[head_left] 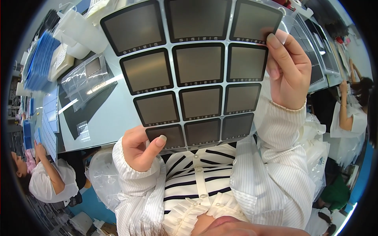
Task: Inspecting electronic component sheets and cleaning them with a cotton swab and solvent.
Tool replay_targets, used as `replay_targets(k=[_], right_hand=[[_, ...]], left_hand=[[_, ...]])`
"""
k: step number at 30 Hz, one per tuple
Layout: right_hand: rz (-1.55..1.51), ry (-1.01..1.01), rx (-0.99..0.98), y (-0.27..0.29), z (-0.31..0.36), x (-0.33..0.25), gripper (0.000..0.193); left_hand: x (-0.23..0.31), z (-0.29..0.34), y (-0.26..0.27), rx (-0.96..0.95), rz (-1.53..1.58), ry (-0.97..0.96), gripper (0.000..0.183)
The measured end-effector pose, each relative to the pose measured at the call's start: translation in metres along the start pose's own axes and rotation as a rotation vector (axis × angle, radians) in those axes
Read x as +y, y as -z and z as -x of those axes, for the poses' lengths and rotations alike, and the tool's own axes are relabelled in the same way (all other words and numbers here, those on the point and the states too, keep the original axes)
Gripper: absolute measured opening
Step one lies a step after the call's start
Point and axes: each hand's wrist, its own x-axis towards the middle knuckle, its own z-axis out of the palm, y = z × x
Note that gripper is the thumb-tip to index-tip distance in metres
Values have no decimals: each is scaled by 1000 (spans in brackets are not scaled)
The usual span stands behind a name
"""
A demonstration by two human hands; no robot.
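A large thin sheet [199,65] is held up in front of me, tilted, its near end close to my chest. It carries rows of grey rectangular panels with black borders, divided by pale translucent strips. My left hand [141,151] pinches the near left corner, thumb on the face and fingers partly hidden behind. At the far right edge, my right hand [289,69] grips the sheet between thumb and fingers. Clear film sticks out past the edge by that hand.
On the pale table [114,128] at left lie a dark sheet [84,112] and a clear plastic sleeve [84,84]. Beyond stand a blue stack [41,59] and a white jug [76,29]. Panel sheets [301,43] lie at right. Co-workers sit on both sides; plastic bags [104,175] hang nearby.
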Motion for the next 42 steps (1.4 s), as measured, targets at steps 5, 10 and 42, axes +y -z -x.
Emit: replay_targets(k=[5, 10, 42], right_hand=[[12, -15, -9, -4, -1, -1, 17], [37, -17, -4, -5, -2, 0, 16], [-44, -17, -39, -46, -52, -25, 13]], left_hand=[[-1, 4, 2, 55, -5, 24, 19], [-3, 2, 3, 70, -9, -13, 26], [-14, 13, 18, 276, 128, -28, 20]])
